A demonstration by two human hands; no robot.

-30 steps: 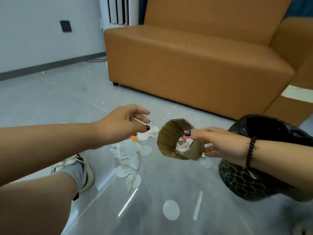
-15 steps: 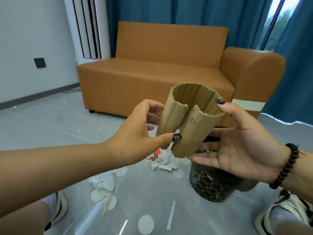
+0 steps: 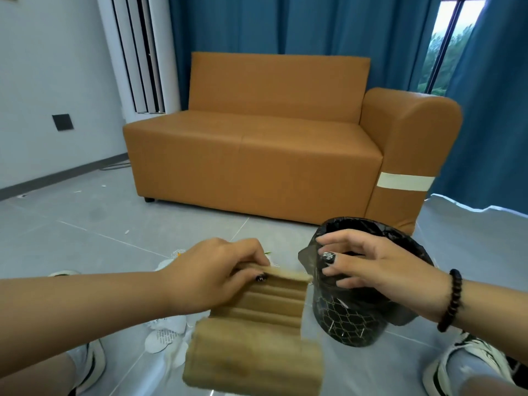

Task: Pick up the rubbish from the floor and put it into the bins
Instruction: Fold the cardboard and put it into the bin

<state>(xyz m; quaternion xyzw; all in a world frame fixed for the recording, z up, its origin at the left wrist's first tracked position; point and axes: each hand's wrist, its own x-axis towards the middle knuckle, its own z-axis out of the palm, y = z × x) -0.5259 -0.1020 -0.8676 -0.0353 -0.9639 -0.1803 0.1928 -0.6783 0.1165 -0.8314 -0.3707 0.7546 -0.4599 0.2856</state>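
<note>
— Low centre, item one: corrugated cardboard piece [image 3: 257,338], flattened, top edge pinched by left hand [image 3: 211,275]; lower part blurred.

— Right hand [image 3: 368,264]?

— Fingers loosely curled, holding nothing, apart from the cardboard, hovering over the bin [image 3: 351,318] with black liner, just right of the cardboard.

— Remaining rubbish?

— White paper scraps [image 3: 164,334] on floor [image 3: 85,238], beneath left forearm.

An orange leather sofa [image 3: 257,155] is standing against blue curtains [image 3: 285,27], a strip of pale tape [image 3: 405,181] wrapping its armrest. A white floor-standing air conditioner [image 3: 137,58] is standing beside it, near a black wall socket [image 3: 61,122].
</note>
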